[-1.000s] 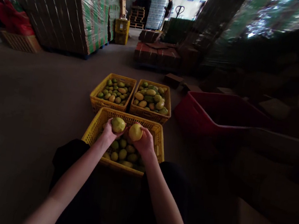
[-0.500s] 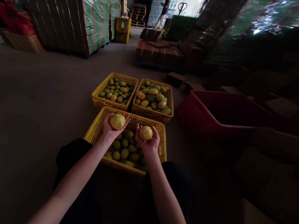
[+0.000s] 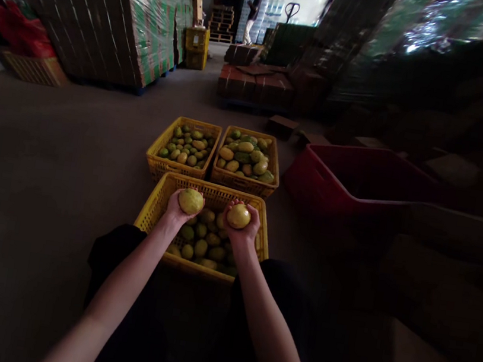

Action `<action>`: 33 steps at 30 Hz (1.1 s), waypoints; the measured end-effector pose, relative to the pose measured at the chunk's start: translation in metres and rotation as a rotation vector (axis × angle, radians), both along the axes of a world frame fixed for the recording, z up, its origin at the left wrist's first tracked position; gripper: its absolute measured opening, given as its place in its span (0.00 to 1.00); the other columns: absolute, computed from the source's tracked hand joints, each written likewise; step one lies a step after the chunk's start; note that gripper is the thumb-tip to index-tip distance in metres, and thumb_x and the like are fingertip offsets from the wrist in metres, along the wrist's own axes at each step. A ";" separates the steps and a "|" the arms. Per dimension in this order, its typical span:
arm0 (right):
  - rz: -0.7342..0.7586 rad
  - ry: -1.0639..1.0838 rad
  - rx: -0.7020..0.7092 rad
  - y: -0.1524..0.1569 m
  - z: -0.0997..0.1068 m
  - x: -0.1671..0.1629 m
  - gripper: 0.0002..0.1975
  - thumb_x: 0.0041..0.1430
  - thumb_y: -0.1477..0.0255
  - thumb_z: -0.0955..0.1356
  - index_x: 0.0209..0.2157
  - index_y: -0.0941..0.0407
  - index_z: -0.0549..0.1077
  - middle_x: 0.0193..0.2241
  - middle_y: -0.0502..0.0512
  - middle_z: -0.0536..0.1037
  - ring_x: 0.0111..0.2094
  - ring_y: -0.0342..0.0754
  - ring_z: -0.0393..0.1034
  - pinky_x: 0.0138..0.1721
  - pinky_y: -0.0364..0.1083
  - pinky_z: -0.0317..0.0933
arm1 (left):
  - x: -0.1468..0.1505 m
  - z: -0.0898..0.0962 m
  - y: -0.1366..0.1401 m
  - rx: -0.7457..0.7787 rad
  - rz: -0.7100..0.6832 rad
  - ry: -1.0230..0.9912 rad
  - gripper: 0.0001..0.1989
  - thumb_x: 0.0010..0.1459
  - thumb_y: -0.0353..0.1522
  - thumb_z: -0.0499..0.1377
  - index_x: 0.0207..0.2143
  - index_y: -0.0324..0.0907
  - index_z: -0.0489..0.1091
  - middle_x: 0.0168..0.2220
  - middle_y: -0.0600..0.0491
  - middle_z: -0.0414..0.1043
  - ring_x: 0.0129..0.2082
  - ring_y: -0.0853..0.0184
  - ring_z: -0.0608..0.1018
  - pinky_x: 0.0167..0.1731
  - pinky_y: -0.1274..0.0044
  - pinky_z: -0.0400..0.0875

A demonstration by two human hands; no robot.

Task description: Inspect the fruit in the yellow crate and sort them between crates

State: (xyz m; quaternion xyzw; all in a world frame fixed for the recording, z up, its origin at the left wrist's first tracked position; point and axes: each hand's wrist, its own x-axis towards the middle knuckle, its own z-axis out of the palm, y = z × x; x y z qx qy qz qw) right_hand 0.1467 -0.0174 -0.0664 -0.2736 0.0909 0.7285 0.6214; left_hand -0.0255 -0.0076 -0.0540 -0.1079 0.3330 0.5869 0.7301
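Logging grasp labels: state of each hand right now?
Left hand: holding a green-yellow fruit, fingers curled around it.
Right hand: holding a yellower fruit, cupped from below.

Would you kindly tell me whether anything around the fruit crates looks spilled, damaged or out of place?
No spill or damage shows around the three yellow crates. However, a small brown box on the floor beyond them looks stray, lying loose near the stacked cartons.
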 end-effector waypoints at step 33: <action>0.365 -0.204 0.328 -0.003 0.004 0.001 0.11 0.44 0.78 0.67 0.34 0.58 0.74 0.29 0.57 0.83 0.33 0.53 0.79 0.32 0.48 0.74 | -0.003 0.005 0.006 0.094 0.037 -0.165 0.16 0.60 0.39 0.53 0.47 0.40 0.69 0.34 0.46 0.75 0.32 0.62 0.80 0.25 0.74 0.77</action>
